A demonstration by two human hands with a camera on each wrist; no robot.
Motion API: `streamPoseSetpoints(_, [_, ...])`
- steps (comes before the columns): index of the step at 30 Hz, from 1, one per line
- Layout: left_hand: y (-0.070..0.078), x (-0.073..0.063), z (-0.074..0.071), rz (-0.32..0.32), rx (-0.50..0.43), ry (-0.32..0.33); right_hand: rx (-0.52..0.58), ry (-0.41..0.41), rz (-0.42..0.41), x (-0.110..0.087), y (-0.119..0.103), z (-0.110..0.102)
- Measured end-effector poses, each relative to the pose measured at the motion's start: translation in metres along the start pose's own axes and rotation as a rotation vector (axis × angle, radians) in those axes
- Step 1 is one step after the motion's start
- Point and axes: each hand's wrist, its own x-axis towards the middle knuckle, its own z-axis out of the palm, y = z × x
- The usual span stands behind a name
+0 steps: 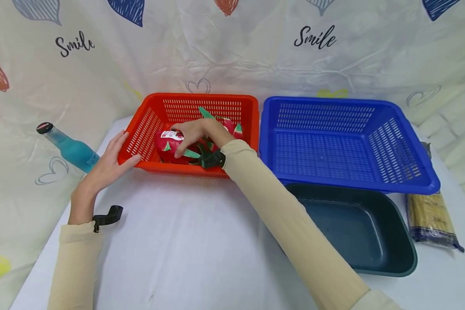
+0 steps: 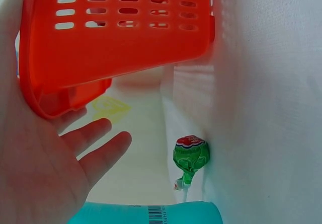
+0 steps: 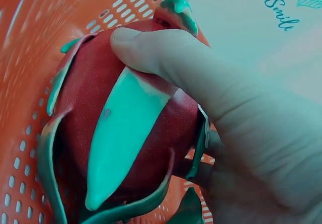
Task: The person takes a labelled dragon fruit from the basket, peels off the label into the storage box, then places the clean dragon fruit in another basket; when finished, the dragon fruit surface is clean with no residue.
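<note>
In the head view, a red plastic basket (image 1: pixel 170 167) holds dragon fruits with green-tipped scales. My right hand (image 1: pixel 195 130) reaches inside and grips a dragon fruit (image 1: pixel 162 144) that carries a white label. The right wrist view has the thumb pressed on the red skin of this dragon fruit (image 3: pixel 80 98), fingers curled round its far side. Another dragon fruit (image 1: pixel 228 124) lies at the right of the basket, partly hidden by my right hand. At the basket's front left corner rests my left hand (image 1: pixel 110 165), its fingers extended and spread along the rim.
A blue bottle (image 1: pixel 75 153) stands left of my left hand. Near it is a green-wrapped lollipop (image 2: pixel 191 153). To the right are a blue basket (image 1: pixel 321 155), a dark green tub (image 1: pixel 345 228) in front of it, and a bag of yellowish food (image 1: pixel 432 215).
</note>
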Motion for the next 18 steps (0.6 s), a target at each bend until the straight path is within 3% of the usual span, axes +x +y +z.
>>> streamPoseSetpoints(7, [0.0017, -0.0007, -0.0027, -0.011, 0.004, -0.011, -0.007, 0.011, -0.059, -0.0004, -0.0026, 0.0017])
streamPoseSetpoints(18, [-0.0003, 0.0005, -0.0014, -0.005, -0.006, -0.006, -0.013, 0.055, -0.076, 0.0024, -0.0013, -0.0005])
